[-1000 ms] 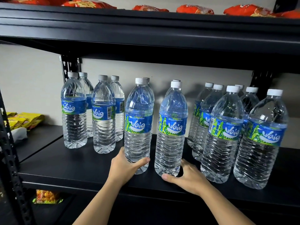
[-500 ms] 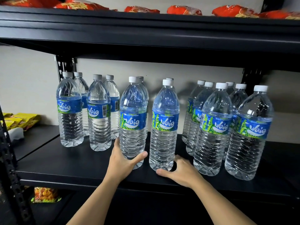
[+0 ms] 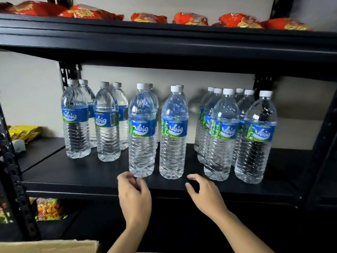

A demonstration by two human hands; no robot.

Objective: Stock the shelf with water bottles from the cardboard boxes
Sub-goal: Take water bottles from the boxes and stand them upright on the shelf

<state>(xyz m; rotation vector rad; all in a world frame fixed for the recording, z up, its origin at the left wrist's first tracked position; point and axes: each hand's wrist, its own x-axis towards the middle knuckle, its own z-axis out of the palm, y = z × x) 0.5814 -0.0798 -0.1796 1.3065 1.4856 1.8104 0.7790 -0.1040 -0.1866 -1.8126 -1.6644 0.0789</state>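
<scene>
Two bare hands hover at the front edge of a black metal shelf [image 3: 73, 172] lined with upright Waig water bottles [image 3: 223, 132]. The left hand [image 3: 135, 195], fingers loosely curled and gripping nothing, sits just below the base of the left centre bottle [image 3: 141, 130] — motion blur hides whether its fingertips touch the plastic. The right hand [image 3: 205, 195], thumb and fingers spread in a loose arc, is empty and clear of the right centre bottle [image 3: 173, 130] just beyond it. Both centre bottles stand near the shelf's front, each with another behind it; four more stand to the left and a cluster of six to the right. The flap of a cardboard box [image 3: 49, 246] shows at lower left. Red snack packets [image 3: 149, 17] lie on the upper shelf [image 3: 164, 39] — yellow packets [image 3: 23, 132] sit at far left.
</scene>
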